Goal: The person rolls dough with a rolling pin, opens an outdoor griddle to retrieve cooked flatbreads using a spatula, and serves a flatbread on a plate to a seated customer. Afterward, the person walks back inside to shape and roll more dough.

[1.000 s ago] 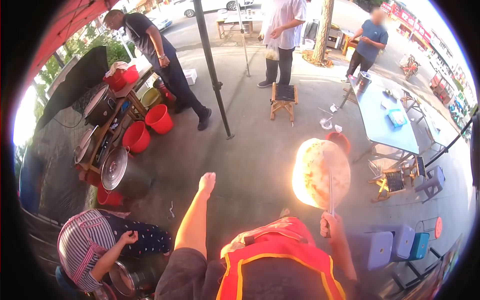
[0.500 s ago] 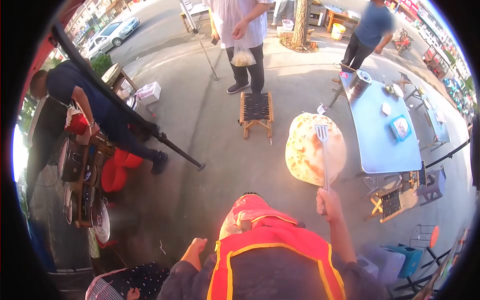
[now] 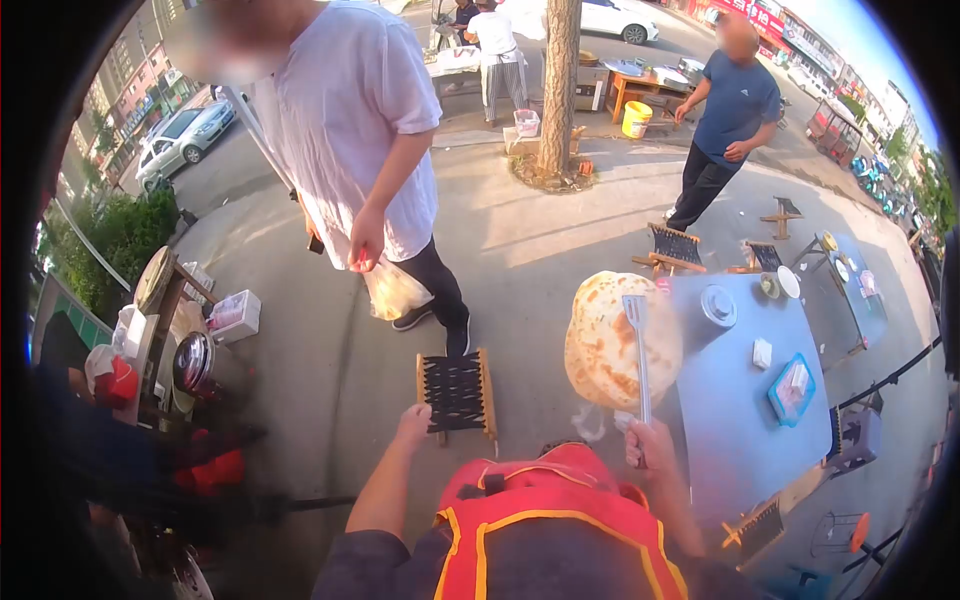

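My right hand (image 3: 652,445) grips the handle of metal tongs (image 3: 640,345). Their slotted flat end lies across the top of a round, browned flatbread (image 3: 600,345); whatever is under the bread is hidden. The bread is held up in front of me, overlapping the left edge of the blue-topped table. My left hand (image 3: 412,425) is held out with its fingers curled closed and nothing visible in them. In the view it overlaps the left side of a folding stool (image 3: 455,390) with a black woven seat.
A person in a white shirt (image 3: 350,110) stands ahead left with a plastic bag (image 3: 395,292). The blue-topped table (image 3: 755,400) carries a metal canister (image 3: 715,305) and a blue basket (image 3: 792,390). Beyond are a tree trunk (image 3: 560,90) and another person (image 3: 735,105). A dark tent pole crosses lower left.
The view has moved forward; the stool and table are closer. My left hand has reached forward. The tongs and bread stay in my right hand. The white-shirted person appears nearer and farther left.
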`<state>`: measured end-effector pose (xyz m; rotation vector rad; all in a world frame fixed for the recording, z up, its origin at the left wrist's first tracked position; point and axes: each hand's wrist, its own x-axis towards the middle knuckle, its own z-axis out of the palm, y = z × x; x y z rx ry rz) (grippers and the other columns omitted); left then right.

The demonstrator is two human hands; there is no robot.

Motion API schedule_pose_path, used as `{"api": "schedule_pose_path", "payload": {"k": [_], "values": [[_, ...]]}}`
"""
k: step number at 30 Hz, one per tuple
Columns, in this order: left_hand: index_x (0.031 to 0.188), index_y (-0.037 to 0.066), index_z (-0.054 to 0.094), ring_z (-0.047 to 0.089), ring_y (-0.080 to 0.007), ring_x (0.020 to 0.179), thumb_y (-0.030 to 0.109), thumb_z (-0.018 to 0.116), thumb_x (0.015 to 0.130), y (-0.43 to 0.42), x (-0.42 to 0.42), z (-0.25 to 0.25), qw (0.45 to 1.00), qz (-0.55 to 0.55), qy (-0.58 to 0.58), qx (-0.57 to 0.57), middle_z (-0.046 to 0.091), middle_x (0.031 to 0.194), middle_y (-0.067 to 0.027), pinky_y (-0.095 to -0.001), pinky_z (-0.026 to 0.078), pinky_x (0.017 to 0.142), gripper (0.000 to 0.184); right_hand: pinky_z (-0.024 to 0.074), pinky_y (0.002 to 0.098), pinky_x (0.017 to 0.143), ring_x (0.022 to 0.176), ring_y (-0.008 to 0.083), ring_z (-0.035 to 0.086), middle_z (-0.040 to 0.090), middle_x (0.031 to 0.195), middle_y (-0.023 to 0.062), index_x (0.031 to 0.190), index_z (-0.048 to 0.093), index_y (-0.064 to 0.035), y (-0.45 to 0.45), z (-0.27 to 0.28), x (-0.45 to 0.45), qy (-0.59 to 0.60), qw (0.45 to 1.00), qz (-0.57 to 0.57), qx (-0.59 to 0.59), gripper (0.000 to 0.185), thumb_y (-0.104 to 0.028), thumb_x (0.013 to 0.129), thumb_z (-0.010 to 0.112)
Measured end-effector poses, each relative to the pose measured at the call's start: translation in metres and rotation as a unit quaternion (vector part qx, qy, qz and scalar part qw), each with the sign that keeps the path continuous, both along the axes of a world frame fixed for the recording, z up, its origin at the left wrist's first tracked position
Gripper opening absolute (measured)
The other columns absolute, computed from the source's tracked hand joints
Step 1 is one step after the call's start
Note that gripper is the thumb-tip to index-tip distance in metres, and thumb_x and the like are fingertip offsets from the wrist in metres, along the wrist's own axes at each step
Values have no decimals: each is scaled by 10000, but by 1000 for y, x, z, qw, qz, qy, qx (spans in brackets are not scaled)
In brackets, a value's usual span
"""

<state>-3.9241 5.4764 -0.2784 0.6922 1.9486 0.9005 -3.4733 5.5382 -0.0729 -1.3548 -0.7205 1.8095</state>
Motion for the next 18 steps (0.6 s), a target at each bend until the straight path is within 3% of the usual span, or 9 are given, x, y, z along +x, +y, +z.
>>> {"api": "schedule_pose_path", "payload": {"k": [1, 4, 7, 9, 11, 13, 14, 16, 18], "values": [[1096, -8, 606, 616, -169, 810, 299, 545, 906, 76, 0, 10, 996, -76, 8, 38, 654, 886, -93, -308, 488, 736, 366, 325, 226, 331, 380, 77, 396, 444, 583, 2, 851, 486, -60, 32, -2, -3, -5, 1000, -1, 0, 124, -150, 879, 567], [1158, -10, 579, 622, -227, 990, 289, 536, 921, 233, 37, 137, 958, -220, 140, 114, 654, 1064, -154, -322, 468, 866, 384, 322, 228, 327, 378, 72, 398, 442, 577, -1, 841, 486, -59, 135, -13, -15, -32, 999, 0, 8, 120, -148, 875, 560], [1184, 9, 565, 611, -237, 1038, 292, 534, 921, 339, 32, 138, 961, -212, 102, 146, 644, 1098, -158, -328, 461, 890, 387, 318, 233, 329, 384, 73, 398, 444, 582, 1, 835, 479, -60, 249, -33, -26, -52, 998, 29, 11, 127, -150, 878, 558], [1187, 45, 587, 592, -240, 1062, 303, 525, 919, 382, 12, 77, 977, -148, 84, 125, 636, 1115, -154, -344, 450, 907, 377, 320, 240, 337, 398, 80, 401, 455, 596, 11, 833, 466, -62, 337, -32, -44, -44, 997, 61, 8, 144, -158, 884, 561], [1165, 37, 584, 588, -269, 1079, 360, 532, 899, 397, -10, 27, 985, -126, 111, -50, 627, 1125, -156, -351, 441, 931, 421, 319, 235, 339, 400, 75, 397, 448, 595, 3, 831, 467, -64, 419, -29, -70, -25, 997, 69, 8, 144, -154, 884, 566], [1018, 14, 652, 648, -304, 877, 363, 523, 882, 382, -31, -24, 975, -147, 124, -111, 676, 912, -163, -392, 484, 770, 396, 317, 230, 342, 403, 69, 393, 441, 596, -5, 831, 467, -66, 490, -25, -91, -15, 995, 95, -11, 144, -152, 884, 571], [905, 9, 675, 656, -288, 753, 354, 523, 881, 355, -69, -132, 931, -268, 240, -61, 666, 755, -150, -407, 480, 643, 378, 316, 228, 343, 405, 67, 390, 438, 597, -8, 832, 468, -67, 526, -24, -102, -11, 994, 105, -19, 145, -152, 884, 573], [928, 11, 659, 649, -279, 768, 348, 518, 888, 361, -75, -108, 959, -160, 42, -230, 659, 780, -143, -403, 482, 648, 367, 311, 227, 345, 410, 61, 383, 432, 601, -17, 839, 468, -70, 597, -25, -124, -3, 992, 125, -30, 150, -158, 886, 580], [952, 14, 644, 643, -270, 782, 342, 514, 895, 416, -104, -112, 953, -105, -45, -282, 652, 805, -136, -399, 484, 653, 358, 302, 228, 346, 414, 56, 375, 427, 605, -26, 848, 469, -76, 658, -36, -161, -20, 991, 132, -9, 157, -171, 888, 587]]}}
